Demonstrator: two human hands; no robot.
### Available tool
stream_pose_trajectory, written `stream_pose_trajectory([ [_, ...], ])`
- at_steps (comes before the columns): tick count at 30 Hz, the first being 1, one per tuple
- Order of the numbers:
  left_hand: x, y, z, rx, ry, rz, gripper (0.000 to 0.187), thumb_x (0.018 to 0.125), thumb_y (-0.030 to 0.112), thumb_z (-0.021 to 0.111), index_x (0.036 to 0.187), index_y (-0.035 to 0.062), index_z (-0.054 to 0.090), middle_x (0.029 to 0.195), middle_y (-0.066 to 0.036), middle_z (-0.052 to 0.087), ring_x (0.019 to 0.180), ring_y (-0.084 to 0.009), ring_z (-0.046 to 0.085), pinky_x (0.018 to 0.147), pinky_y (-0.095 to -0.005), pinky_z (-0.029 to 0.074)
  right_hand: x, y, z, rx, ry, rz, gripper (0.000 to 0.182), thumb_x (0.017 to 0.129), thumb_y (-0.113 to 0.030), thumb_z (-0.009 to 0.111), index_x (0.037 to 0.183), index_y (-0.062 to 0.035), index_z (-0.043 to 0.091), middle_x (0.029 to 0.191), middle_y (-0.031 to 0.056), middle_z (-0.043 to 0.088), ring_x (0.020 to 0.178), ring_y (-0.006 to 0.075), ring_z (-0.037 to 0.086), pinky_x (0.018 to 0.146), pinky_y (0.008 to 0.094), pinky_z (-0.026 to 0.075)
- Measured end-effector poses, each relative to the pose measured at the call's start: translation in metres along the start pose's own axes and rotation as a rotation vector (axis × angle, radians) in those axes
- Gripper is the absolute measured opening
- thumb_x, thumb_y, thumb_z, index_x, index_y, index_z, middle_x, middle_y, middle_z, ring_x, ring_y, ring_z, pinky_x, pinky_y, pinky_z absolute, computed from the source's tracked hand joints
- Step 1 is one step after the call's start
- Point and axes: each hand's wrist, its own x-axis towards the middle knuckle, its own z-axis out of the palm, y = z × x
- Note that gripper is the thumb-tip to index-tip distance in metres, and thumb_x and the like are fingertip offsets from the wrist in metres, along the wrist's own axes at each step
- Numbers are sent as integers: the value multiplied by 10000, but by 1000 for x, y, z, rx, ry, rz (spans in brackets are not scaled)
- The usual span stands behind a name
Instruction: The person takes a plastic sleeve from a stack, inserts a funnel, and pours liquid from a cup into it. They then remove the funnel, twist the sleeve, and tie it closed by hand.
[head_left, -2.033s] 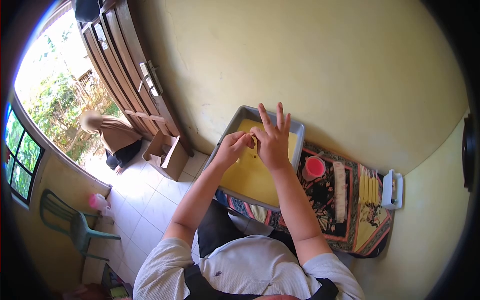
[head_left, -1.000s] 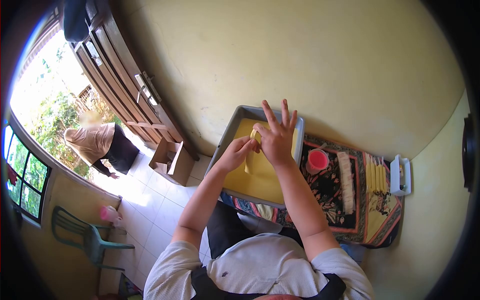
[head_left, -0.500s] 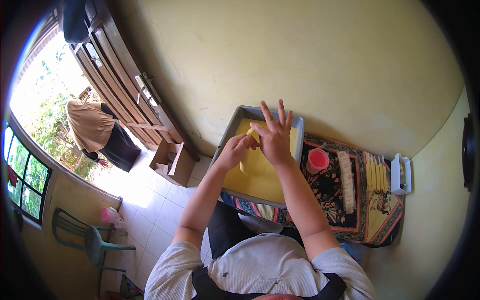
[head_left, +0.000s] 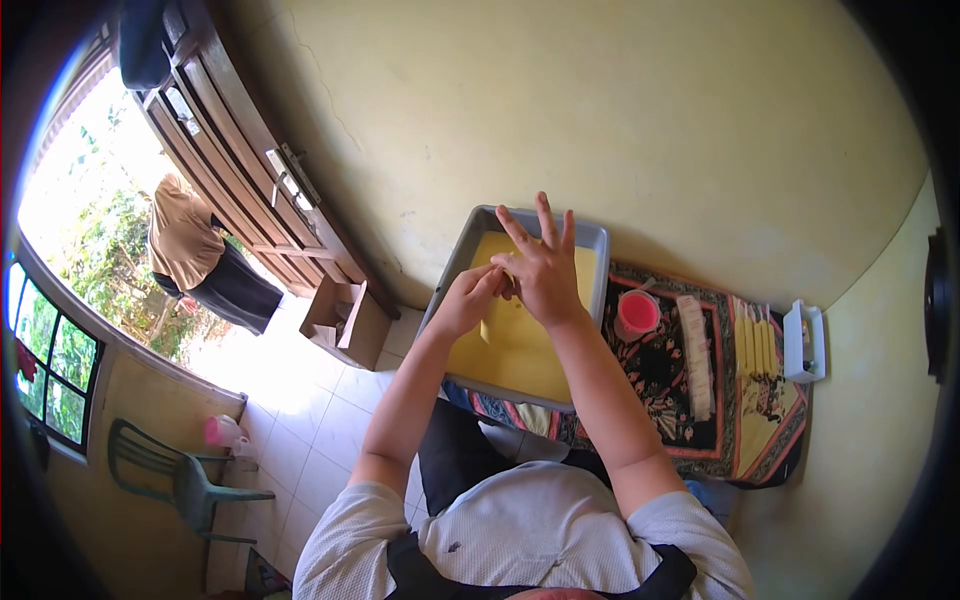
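A grey tray (head_left: 455, 260) full of flat yellow sheets (head_left: 515, 350) rests on a patterned cloth. Both my hands hover over its far half. My left hand (head_left: 463, 298) and my right hand (head_left: 540, 275) meet at the fingertips, pinching a thin yellow sheet (head_left: 487, 328) that hangs down between them. The three outer fingers of my right hand are spread upward.
Right of the tray stand a pink cup (head_left: 636, 312), a white stack (head_left: 697, 355), yellow strips (head_left: 755, 348) and a white holder (head_left: 805, 342) on the patterned cloth (head_left: 660, 390). A cardboard box (head_left: 345, 318), an open wooden door (head_left: 240, 170), a green chair (head_left: 175, 480) and a person outside (head_left: 195, 260) are to the left.
My hands have lifted a yellow sheet off the pile and keep working it between the fingertips. The person outside has stood up and walked farther from the door.
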Motion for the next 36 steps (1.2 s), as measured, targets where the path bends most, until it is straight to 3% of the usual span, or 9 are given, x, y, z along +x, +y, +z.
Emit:
stream_pose_trajectory([
  [6, -1, 8, 0, 115, 42, 13, 379, 1170, 244, 472, 915, -10, 591, 942, -80, 691, 957, -176, 656, 931, -341, 525, 5, 16, 11, -7, -9, 5, 104, 908, -220, 792, 823, -227, 852, 1665, -45, 583, 1653, 467, 291, 1258, 803, 233],
  [19, -4, -4, -4, 127, 103, 69, 402, 1172, 261, 503, 965, -31, 687, 924, -71, 727, 897, -148, 653, 852, -323, 525, 11, 14, 18, -43, -6, -16, 122, 917, -213, 772, 810, -218, 830, 1638, -45, 611, 1648, 454, 309, 1260, 794, 241],
  [25, -7, 3, -2, 115, 131, 15, 383, 1163, 250, 496, 1004, -34, 696, 941, -60, 717, 918, -141, 645, 873, -315, 520, 8, -1, 6, -81, -83, 26, 101, 925, -231, 772, 904, -199, 866, 1669, 5, 578, 1647, 471, 309, 1261, 806, 222],
  [28, -8, 3, -3, 104, 119, 13, 358, 1157, 223, 476, 1040, -39, 689, 960, -49, 698, 955, -139, 633, 910, -308, 509, 2, -3, 10, -12, -8, -40, 111, 926, -223, 769, 947, -199, 875, 1696, 9, 547, 1650, 460, 311, 1259, 801, 226],
  [36, -5, -3, 0, 78, 103, 72, 403, 1165, 262, 488, 1026, -38, 718, 938, -53, 717, 909, -137, 638, 857, -315, 514, 2, 0, 10, -13, 2, -58, 96, 919, -251, 783, 917, -230, 877, 1656, -33, 593, 1647, 439, 330, 1266, 798, 223],
])
